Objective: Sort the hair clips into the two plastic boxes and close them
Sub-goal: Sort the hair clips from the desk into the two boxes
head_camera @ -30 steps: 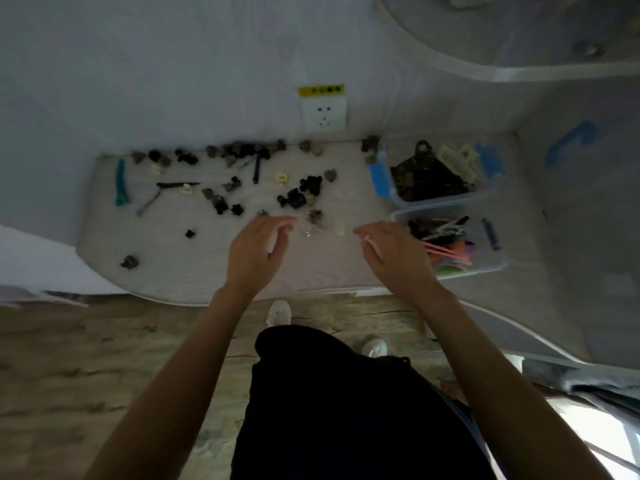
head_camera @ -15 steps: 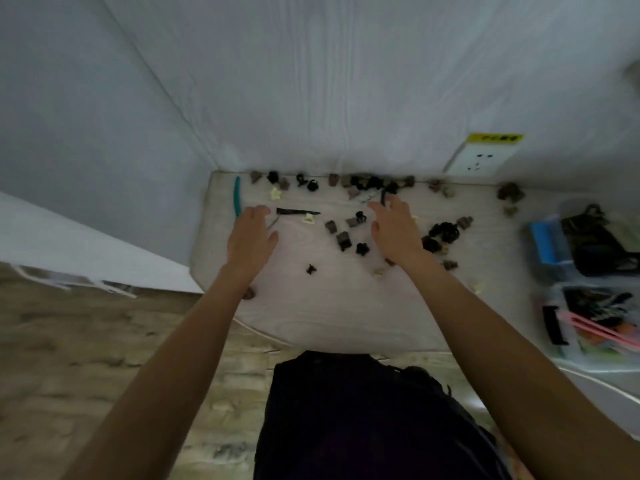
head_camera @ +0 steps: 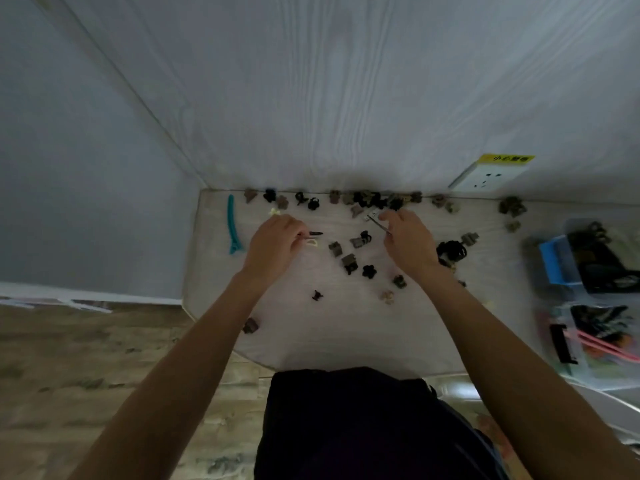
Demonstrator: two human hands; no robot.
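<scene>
Here, laid out from the person outward:

Person: standing at the near edge of a pale table (head_camera: 311, 341), both bare arms reaching forward over it.

Left hand (head_camera: 273, 244): curled, fingers pinched shut on a slim black clip (head_camera: 313, 234) whose tip pokes out toward the middle of the table; a small cream clip (head_camera: 312, 242) lies just beside it.

Right hand (head_camera: 410, 240): curled, thumb and fingers pinching a thin dark clip (head_camera: 379, 225) that angles toward the far edge.

Loose clips: many small claw clips (head_camera: 349, 263), brown and black, scattered between the hands and bunched along the far edge against the wall.

Teal clip (head_camera: 232, 225): long, lying alone near the left edge.

Boxes: two open clear plastic boxes at the right edge, the near box (head_camera: 595, 341) holding pink and dark long clips, the far box (head_camera: 588, 261) holding dark ones.

Risk: both boxes sit well apart from the hands, so a thin clip could slip from a light pinch on the way across; a passing forearm could also sweep claw clips off the near edge.
</scene>
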